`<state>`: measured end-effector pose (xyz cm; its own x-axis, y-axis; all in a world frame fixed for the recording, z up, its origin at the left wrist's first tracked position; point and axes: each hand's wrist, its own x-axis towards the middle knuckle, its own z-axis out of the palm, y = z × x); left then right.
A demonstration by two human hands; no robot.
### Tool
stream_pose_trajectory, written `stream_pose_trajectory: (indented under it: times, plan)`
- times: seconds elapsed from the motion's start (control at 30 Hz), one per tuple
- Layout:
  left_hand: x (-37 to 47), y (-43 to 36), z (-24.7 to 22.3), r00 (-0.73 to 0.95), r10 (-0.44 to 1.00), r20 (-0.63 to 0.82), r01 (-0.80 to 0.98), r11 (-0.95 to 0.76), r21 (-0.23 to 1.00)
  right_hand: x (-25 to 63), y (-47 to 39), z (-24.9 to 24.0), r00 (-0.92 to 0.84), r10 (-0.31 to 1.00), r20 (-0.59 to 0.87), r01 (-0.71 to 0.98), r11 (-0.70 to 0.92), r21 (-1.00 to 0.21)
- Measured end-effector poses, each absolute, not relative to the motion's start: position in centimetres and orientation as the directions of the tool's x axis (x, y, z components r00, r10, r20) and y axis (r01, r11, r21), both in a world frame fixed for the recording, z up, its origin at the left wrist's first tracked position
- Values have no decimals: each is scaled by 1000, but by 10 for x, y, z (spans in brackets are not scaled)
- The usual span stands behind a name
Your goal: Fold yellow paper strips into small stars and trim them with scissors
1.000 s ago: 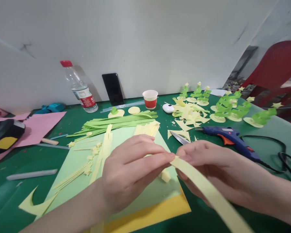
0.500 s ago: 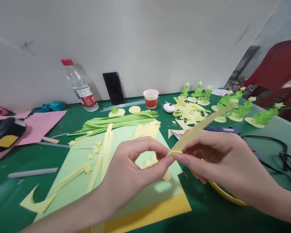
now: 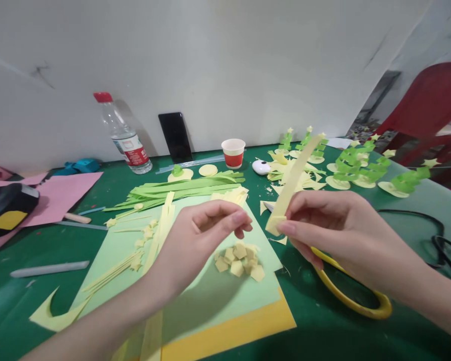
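My right hand (image 3: 330, 225) pinches a pale yellow paper strip (image 3: 293, 183) between thumb and fingers. The strip's lower end is folded into a small flat knot, and its long tail points up and slightly right. To the left, apart from the strip, my left hand (image 3: 206, 235) is closed, thumb against curled fingers, with nothing visible in it. Below and between the hands, a small pile of folded paper pentagons (image 3: 237, 268) lies on light green sheets (image 3: 195, 306). Yellow-handled scissors (image 3: 355, 296) lie under my right hand, partly hidden.
Green strips (image 3: 180, 188), yellow strips (image 3: 158, 235) and paper stars (image 3: 148, 231) lie on the table. At the back stand a bottle (image 3: 131, 145), phone (image 3: 175, 135) and paper cup (image 3: 233, 153). Paper scraps (image 3: 295, 170), small green star-topped spirals (image 3: 364, 163) and a black cable (image 3: 409, 213) are right.
My left hand has let go of the folded end and moved left. My right hand keeps the strip, which now stands more upright. The pentagon pile has come into clear view.
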<state>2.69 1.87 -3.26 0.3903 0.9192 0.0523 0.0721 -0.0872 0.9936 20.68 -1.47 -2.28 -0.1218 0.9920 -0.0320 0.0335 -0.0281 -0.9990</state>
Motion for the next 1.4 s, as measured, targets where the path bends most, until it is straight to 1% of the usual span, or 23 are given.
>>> stream_pose_trajectory:
  times: [0.1, 0.23, 0.37, 0.5, 0.67, 0.77, 0.9, 1.0, 1.07, 1.2, 1.33, 1.4]
  plan:
    - [27, 23, -34, 398, 916, 57, 188, -142, 972, 208, -10, -24, -125, 992, -28, 28, -25, -999]
    - [28, 27, -36, 377, 926, -10, 323, -121, 939, 210, -5, -26, -127, 992, -20, 92, -9, -996]
    - [28, 33, -37, 356, 934, 15, 442, -182, 878, 210, -2, -31, -162, 985, -52, 168, -24, -986]
    - [26, 37, -40, 398, 917, 14, 486, -224, 845, 209, 0, -37, -200, 976, -86, 169, -53, -984]
    - [25, 38, -44, 481, 876, -26, 521, -262, 812, 206, -1, -42, -220, 971, -94, 116, -69, -991]
    - [26, 37, -45, 503, 864, -15, 524, -291, 800, 206, -3, -41, -238, 967, -91, 117, -65, -991]
    - [27, 36, -47, 483, 874, 58, 503, -331, 799, 205, -8, -38, -279, 955, -98, 183, -47, -982]
    - [26, 32, -46, 440, 881, 176, 405, -369, 837, 203, -11, -36, -279, 956, -88, 212, -28, -977]
    - [26, 27, -44, 432, 875, 217, 345, -383, 857, 201, -13, -35, -273, 957, -96, 213, -38, -976]
    - [27, 16, -36, 478, 848, 228, 294, -399, 869, 201, -13, -34, -261, 961, -96, 208, -42, -977]
    - [29, 12, -34, 463, 854, 236, 268, -389, 881, 201, -13, -33, -248, 966, -69, 257, -3, -966]
    - [29, 12, -34, 450, 862, 233, 264, -378, 888, 201, -13, -33, -241, 970, -30, 292, 43, -956]
